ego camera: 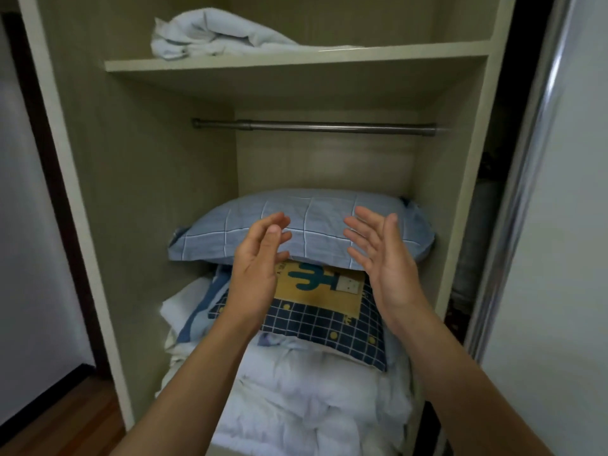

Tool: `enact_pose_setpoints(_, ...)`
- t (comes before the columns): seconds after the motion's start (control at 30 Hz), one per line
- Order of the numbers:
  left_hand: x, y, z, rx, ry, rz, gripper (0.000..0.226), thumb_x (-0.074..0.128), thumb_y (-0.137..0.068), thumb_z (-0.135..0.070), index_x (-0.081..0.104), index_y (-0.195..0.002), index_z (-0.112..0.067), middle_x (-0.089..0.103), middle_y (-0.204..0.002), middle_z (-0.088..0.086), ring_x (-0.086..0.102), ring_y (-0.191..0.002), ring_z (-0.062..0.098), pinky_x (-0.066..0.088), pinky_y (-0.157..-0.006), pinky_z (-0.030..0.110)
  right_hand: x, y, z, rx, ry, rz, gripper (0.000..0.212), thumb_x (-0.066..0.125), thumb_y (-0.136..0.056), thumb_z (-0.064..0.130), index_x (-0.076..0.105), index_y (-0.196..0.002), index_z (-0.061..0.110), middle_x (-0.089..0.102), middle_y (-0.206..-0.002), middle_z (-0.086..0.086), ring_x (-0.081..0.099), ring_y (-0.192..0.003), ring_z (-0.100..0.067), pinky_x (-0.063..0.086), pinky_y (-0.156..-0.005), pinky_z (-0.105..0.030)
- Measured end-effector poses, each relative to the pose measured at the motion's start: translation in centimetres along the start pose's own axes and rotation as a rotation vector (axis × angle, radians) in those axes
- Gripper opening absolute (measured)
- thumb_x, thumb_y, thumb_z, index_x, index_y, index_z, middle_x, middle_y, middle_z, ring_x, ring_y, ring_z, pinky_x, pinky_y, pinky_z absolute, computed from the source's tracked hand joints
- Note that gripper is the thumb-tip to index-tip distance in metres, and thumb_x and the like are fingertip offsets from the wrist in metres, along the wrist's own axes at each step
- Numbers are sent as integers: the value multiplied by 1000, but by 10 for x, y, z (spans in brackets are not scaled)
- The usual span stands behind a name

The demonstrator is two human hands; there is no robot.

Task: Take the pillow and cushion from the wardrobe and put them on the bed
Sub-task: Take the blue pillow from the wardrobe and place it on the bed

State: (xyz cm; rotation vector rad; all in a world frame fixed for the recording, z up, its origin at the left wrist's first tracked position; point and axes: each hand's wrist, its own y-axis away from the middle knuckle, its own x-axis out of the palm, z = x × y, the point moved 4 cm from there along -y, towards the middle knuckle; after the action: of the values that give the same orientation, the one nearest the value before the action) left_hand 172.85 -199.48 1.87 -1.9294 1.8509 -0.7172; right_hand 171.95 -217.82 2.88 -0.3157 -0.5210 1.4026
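A light blue checked pillow lies on top of the pile inside the wardrobe. Under it sits a cushion with a dark blue grid border and a yellow panel showing a green cactus. My left hand and my right hand are both raised in front of the pillow, palms facing each other, fingers spread, holding nothing. Neither hand touches the pillow. The left hand hides the cushion's left edge.
White and pale blue bedding is heaped under the cushion. A metal hanging rail crosses above the pillow. A folded pale cloth lies on the upper shelf. A sliding door frame stands at the right, wooden floor lower left.
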Motion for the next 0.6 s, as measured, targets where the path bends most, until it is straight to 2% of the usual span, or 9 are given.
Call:
enact_pose_setpoints(0.33,-82,-89,36,42,50,10,28,42,-104,-29,60,-125,-24,66,-125,-6,62,-114,7,52,-98,35,59,-59,-25,-80,61,-49,68,25,-87,64,53,-135,26,62,-134,2,58,-125,-9,42,-111,-38)
enact_pose_setpoints(0.43,-88,-112,49,41,77,21,25,43,-103,-30,60,-121,-29,66,-124,-6,63,-113,6,52,-96,34,67,-69,-41,-64,107,-60,69,24,-88,65,53,-136,25,62,-135,3,57,-125,-8,41,-112,-37)
enact_pose_setpoints(0.6,-89,-144,81,20,55,34,29,46,-102,-31,61,-125,-24,66,-124,-10,62,-113,3,51,-97,34,66,-105,-62,-45,148,-117,69,24,-88,64,53,-136,25,61,-135,2,56,-126,-8,39,-114,-40)
